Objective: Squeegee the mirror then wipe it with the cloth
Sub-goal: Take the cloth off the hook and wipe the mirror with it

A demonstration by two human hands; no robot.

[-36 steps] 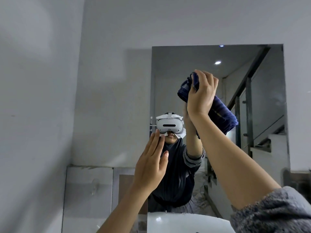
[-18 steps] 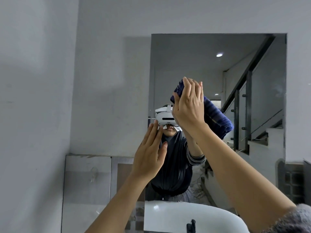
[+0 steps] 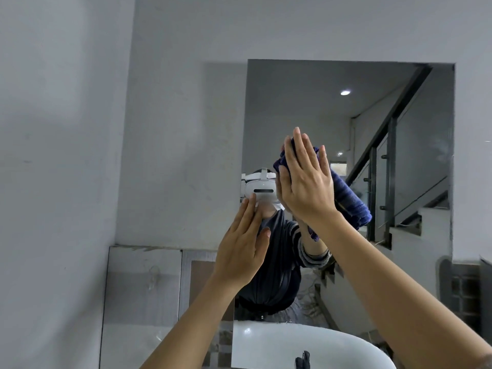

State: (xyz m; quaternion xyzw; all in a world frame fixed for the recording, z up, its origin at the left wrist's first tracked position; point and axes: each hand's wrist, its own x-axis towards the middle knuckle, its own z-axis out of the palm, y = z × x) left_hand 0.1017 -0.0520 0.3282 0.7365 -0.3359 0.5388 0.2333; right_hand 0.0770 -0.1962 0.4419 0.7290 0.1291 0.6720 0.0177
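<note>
A frameless rectangular mirror (image 3: 306,107) hangs on the grey wall ahead. My right hand (image 3: 306,182) presses a dark blue cloth (image 3: 348,198) flat against the glass near the mirror's middle, fingers stretched upward. My left hand (image 3: 243,243) rests flat on the mirror's left edge, fingers together and pointing up, holding nothing. No squeegee is in view.
A white basin (image 3: 292,344) sits below the mirror with a dark tap (image 3: 302,359) at its edge. The mirror reflects a person wearing a headset, a staircase railing and a ceiling light. Grey walls surround the mirror, with pale panels (image 3: 141,288) at lower left.
My right hand has moved the cloth down the mirror from near its top to its middle, and its fingers have flattened out. My left hand has stayed on the left edge.
</note>
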